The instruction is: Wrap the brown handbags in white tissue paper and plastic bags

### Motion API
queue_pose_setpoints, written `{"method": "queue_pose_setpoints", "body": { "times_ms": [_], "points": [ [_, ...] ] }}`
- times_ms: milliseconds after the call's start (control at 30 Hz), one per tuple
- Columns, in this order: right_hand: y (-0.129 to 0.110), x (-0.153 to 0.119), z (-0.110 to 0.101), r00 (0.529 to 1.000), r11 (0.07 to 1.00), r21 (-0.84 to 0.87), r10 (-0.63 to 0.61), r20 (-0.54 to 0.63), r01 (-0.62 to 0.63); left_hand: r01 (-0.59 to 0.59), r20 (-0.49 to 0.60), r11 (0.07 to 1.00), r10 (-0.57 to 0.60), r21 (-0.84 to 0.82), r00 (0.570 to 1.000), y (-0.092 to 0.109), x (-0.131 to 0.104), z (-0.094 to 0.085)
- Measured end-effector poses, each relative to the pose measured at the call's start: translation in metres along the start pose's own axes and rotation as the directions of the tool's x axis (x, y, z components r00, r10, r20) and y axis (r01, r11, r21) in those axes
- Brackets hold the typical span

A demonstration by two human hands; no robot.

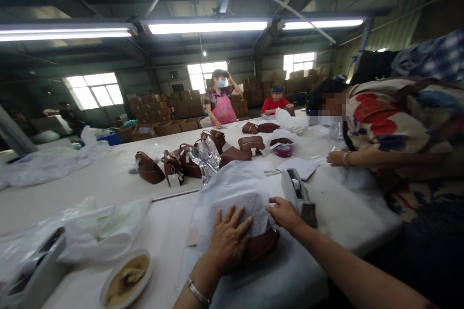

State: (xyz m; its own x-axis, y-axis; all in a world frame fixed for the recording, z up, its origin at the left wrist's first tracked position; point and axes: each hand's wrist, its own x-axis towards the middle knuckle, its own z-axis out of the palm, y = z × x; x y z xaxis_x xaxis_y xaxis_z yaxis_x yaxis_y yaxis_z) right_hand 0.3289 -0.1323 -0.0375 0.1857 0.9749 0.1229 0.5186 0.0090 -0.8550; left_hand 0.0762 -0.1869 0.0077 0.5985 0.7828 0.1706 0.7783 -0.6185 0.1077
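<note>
A brown handbag (259,246) lies on the table close in front of me, partly covered by white tissue paper (232,183). My left hand (230,236) rests flat on the paper and the bag, fingers spread. At the paper's right edge is my right hand (284,213), its fingers curled with thumb and forefinger together; what they pinch, if anything, is too small to make out. Just beyond that hand stands a grey tape dispenser (299,193). The bag's far side is hidden under the paper.
Several brown handbags (190,161) and silver foil (206,157) stand further back on the white table (170,227). A dish (126,277) and plastic bags (105,231) lie left. A co-worker (391,130) leans in at right; two people stay across the table.
</note>
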Motion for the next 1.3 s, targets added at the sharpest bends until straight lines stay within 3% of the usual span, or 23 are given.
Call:
{"method": "queue_pose_setpoints", "body": {
  "times_ms": [133,233,333,400,467,567,633,767,1000,1133,1267,1300],
  "points": [
    [0.012,-0.009,-0.013,0.998,0.998,-0.057,-0.024,-0.064,0.020,0.002,-0.012,1.000,-0.002,-0.022,1.000,0.000,-0.003,0.002],
    [0.003,-0.017,-0.027,0.990,0.993,-0.085,-0.088,-0.110,0.078,-0.001,-0.022,0.999,0.000,-0.039,1.000,0.000,-0.002,0.004],
    [-0.022,-0.033,-0.032,0.954,0.955,-0.094,-0.290,-0.077,0.283,0.005,-0.017,0.998,-0.006,-0.056,1.000,0.000,-0.001,0.002],
    [-0.037,-0.049,-0.032,0.870,0.866,-0.091,-0.492,0.034,0.493,-0.007,0.010,0.997,0.008,-0.074,1.000,0.000,-0.002,-0.002],
    [-0.043,-0.066,-0.033,0.745,0.744,-0.095,-0.639,0.190,0.662,-0.036,0.054,0.994,0.042,-0.099,0.998,0.000,-0.004,-0.007],
    [-0.029,-0.084,-0.035,0.600,0.589,-0.171,-0.685,0.413,0.790,-0.064,0.114,0.988,0.080,-0.138,0.990,-0.003,-0.006,-0.014],
    [-0.013,-0.090,-0.033,0.559,0.503,-0.252,-0.684,0.468,0.827,-0.065,0.138,0.986,0.086,-0.153,0.987,-0.004,-0.005,-0.017],
    [0.007,-0.091,-0.021,0.523,0.421,-0.324,-0.766,0.373,0.847,-0.062,0.160,0.987,0.087,-0.151,0.983,-0.005,-0.002,-0.021],
    [-0.001,-0.100,-0.006,0.522,0.426,-0.333,-0.802,0.291,0.841,-0.094,0.210,0.993,0.108,-0.077,0.972,0.000,-0.004,-0.020],
    [0.008,-0.126,-0.017,0.526,0.417,-0.369,-0.805,0.276,0.831,-0.105,0.227,0.994,0.107,-0.020,0.968,-0.002,-0.004,-0.014],
    [0.039,-0.154,-0.044,0.461,0.313,-0.380,-0.790,0.404,0.870,-0.090,0.214,0.996,0.093,-0.024,0.972,-0.003,-0.004,-0.012],
    [0.049,-0.157,-0.050,0.476,0.334,-0.379,-0.789,0.388,0.863,-0.084,0.215,0.996,0.088,-0.026,0.973,-0.003,-0.004,-0.012]
  ]
}}
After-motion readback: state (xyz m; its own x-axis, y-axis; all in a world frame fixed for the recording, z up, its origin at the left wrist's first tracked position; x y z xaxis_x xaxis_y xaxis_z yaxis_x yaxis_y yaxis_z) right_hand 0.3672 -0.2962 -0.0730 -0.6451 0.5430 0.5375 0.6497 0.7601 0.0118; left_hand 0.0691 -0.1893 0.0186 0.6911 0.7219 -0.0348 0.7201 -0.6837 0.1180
